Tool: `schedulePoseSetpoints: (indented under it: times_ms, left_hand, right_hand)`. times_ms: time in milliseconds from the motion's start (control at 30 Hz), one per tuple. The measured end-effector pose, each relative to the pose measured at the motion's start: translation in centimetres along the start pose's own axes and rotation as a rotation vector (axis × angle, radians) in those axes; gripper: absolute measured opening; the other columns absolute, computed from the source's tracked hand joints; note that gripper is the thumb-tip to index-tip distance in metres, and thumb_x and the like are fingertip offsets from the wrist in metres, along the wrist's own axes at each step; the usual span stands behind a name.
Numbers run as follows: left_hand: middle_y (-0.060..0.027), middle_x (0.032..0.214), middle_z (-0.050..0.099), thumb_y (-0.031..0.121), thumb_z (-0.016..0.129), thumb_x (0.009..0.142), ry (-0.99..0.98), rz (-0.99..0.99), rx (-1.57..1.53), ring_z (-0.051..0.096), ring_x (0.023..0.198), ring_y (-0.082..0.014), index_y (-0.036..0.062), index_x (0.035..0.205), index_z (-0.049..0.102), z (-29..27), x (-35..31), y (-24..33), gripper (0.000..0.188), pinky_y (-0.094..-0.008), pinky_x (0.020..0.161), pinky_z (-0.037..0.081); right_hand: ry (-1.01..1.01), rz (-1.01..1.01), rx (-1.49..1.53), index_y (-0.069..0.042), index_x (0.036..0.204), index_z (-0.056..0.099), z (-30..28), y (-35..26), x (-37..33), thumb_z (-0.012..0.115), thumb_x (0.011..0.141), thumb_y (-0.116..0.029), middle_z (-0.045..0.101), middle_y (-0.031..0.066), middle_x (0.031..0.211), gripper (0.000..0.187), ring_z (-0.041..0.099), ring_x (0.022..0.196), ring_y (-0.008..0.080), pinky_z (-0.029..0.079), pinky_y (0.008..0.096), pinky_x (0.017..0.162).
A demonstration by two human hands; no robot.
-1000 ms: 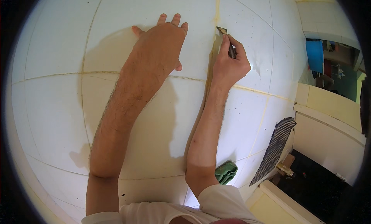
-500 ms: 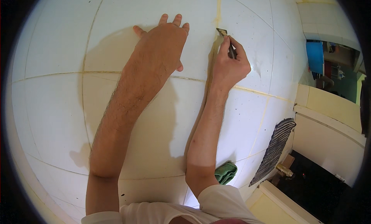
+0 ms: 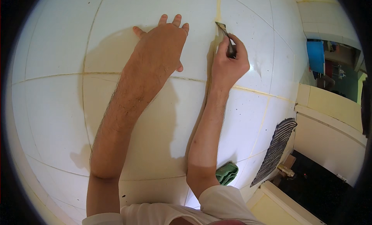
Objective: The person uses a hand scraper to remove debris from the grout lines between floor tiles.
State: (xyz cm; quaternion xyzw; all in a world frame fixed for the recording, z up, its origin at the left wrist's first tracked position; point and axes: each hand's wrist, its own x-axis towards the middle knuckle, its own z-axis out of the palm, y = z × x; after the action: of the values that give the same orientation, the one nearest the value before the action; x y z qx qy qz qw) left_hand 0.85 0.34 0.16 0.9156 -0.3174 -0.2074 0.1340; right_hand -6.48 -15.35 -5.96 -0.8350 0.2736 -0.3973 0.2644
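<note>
My right hand [image 3: 231, 66] grips a small scraper [image 3: 222, 28] with a dark handle and a pointed metal blade. The blade's tip rests on a yellowish joint line [image 3: 218, 7] between white tiles [image 3: 197, 15]. Left of it, my left hand [image 3: 161, 46] lies palm down on the tiles, fingers spread and holding nothing. Both forearms reach up from the lower edge, and their shadows fall across the floor.
A crumpled green cloth [image 3: 226, 173] lies by my right elbow. Farther right are a black-and-grey striped mat [image 3: 274, 151], a cream raised edge [image 3: 329, 128] and a dark opening [image 3: 314, 182]. A blue panel [image 3: 316, 56] stands in a doorway at upper right.
The scraper and my right hand have shifted slightly up and left along the joint line. My left hand stays in nearly the same place.
</note>
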Motion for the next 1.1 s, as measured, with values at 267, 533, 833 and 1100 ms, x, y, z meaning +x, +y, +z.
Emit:
schedulePoseSetpoints:
  times_ms: [267, 533, 833, 1100]
  left_hand:
    - [-0.0055, 0.166, 0.029, 0.013, 0.088, 0.067, 0.027, 0.008, 0.011, 0.025, 0.154, -0.0320, 0.0159, 0.156, 0.038, 0.40, 0.12, -0.36, 0.102, -0.0732, 0.115, 0.031]
    - [-0.0054, 0.166, 0.029, 0.012, 0.089, 0.066, 0.023, 0.008, -0.002, 0.025, 0.154, -0.0320, 0.0160, 0.156, 0.038, 0.37, 0.20, -0.10, 0.104, -0.0730, 0.116, 0.030]
    - [-0.0047, 0.166, 0.029, 0.012, 0.089, 0.066, 0.028, 0.004, -0.018, 0.025, 0.154, -0.0317, 0.0166, 0.156, 0.039, 0.30, 0.09, -0.20, 0.103, -0.0725, 0.117, 0.028]
    - [-0.0044, 0.166, 0.029, 0.012, 0.089, 0.066, 0.019, 0.005, -0.045, 0.025, 0.154, -0.0315, 0.0166, 0.156, 0.039, 0.15, 0.13, -0.17, 0.104, -0.0726, 0.117, 0.026]
  right_hand:
    - [0.005, -0.148, 0.011, 0.000, 0.099, 0.074, -0.08, -0.57, 0.00, 0.075, 0.090, -0.006, 0.066, 0.0024, 0.079, 0.011, 0.053, 0.062, 0.0075, 0.041, 0.0224, 0.052]
    - [-0.009, -0.078, 0.053, -0.002, 0.101, 0.072, 0.35, 0.11, 0.20, 0.073, 0.088, -0.003, 0.065, 0.0060, 0.083, 0.013, 0.058, 0.063, 0.0139, 0.043, 0.0269, 0.053]
    - [-0.006, -0.069, 0.095, -0.002, 0.099, 0.072, 0.38, -0.02, 0.25, 0.072, 0.086, 0.000, 0.062, 0.0050, 0.079, 0.013, 0.059, 0.064, 0.0143, 0.043, 0.0285, 0.052]
    - [0.000, -0.066, 0.070, -0.002, 0.099, 0.073, 0.22, -0.35, 0.19, 0.072, 0.086, 0.000, 0.060, 0.0056, 0.076, 0.013, 0.056, 0.062, 0.0150, 0.041, 0.0297, 0.050]
